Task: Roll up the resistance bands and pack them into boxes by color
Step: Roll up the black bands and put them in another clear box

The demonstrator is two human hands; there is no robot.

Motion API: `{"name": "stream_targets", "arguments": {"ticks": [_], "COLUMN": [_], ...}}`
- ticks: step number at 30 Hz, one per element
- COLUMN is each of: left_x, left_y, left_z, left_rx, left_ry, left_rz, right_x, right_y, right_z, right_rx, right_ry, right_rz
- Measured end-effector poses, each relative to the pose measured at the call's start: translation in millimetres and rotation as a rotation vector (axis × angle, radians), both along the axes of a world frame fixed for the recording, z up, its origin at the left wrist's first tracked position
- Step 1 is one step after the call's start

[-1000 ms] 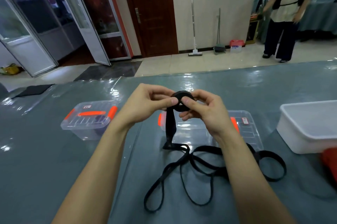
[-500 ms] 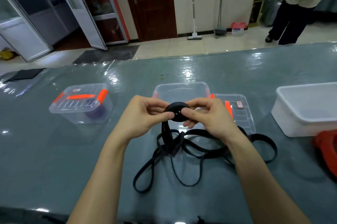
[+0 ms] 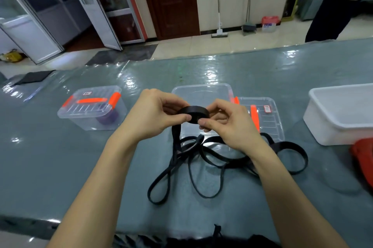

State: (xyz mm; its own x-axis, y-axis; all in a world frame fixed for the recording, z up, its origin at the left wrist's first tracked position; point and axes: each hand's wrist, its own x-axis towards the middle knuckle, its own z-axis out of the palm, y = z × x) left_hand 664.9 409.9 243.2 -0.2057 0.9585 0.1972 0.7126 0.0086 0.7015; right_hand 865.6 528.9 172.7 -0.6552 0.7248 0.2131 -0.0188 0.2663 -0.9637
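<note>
A black resistance band is partly wound into a flat roll [image 3: 194, 113], held above the table. My left hand [image 3: 155, 115] pinches the roll from the left and my right hand [image 3: 224, 124] pinches it from the right. The unrolled tail [image 3: 176, 146] hangs down to loose black loops [image 3: 222, 159] lying on the table. Behind the roll stands an open clear box [image 3: 201, 91], with its orange-clipped lid [image 3: 264, 114] lying to the right. A closed clear box [image 3: 91, 107] with orange clips at the left holds a purple roll [image 3: 108, 118].
A white tub [image 3: 341, 114] stands at the right, with a red object [image 3: 363, 159] at its near side. The grey table [image 3: 60, 167] is covered in shiny plastic film. A person stands beyond the table's far right edge.
The roll has tilted flatter between my fingers and grown slightly, with more of the tail drawn up. The camera has tipped further down. The person at the back has shifted right.
</note>
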Motion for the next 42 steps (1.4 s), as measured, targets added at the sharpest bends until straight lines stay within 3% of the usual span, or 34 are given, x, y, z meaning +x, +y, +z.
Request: {"name": "stream_targets", "arguments": {"ticks": [3,6,14,19,21,24,26,30,34,37,40,42], "left_x": [2,2,-7,-9,-16,-26,-26,-18,-6,-2,-5,-13], "left_y": [1,8,20,30,31,29,29,31,32,35,38,37], "left_z": [4,3,-28,-32,-30,-27,-22,-7,6,5,-3,-11], "left_rx": [-0.020,0.033,0.164,0.229,0.190,0.102,0.053,-0.020,-0.039,-0.050,-0.024,0.010], "left_ry": [0.110,0.126,-0.482,-0.574,-0.540,-0.457,-0.360,0.056,0.420,0.642,0.554,0.232], "left_rz": [-0.043,-0.077,-0.051,-0.036,-0.007,-0.004,-0.027,-0.046,-0.027,-0.019,-0.008,0.027], "right_x": [0,-4,-10,-29,-29,-17,-13,-18,-17,-19,-20,-20], "right_y": [3,3,15,9,13,22,24,27,34,34,36,37], "right_z": [4,6,11,9,9,12,14,14,6,0,-2,-4], "right_rx": [0.087,0.116,-0.164,-0.408,-0.372,-0.100,0.025,0.170,0.064,0.210,0.282,0.206], "right_ry": [-0.083,0.035,0.320,0.459,0.354,0.032,-0.045,-0.067,-0.088,-0.203,-0.126,-0.014], "right_rz": [0.013,-0.037,0.033,0.103,0.122,0.052,0.025,0.011,0.037,0.010,-0.039,-0.049]}}
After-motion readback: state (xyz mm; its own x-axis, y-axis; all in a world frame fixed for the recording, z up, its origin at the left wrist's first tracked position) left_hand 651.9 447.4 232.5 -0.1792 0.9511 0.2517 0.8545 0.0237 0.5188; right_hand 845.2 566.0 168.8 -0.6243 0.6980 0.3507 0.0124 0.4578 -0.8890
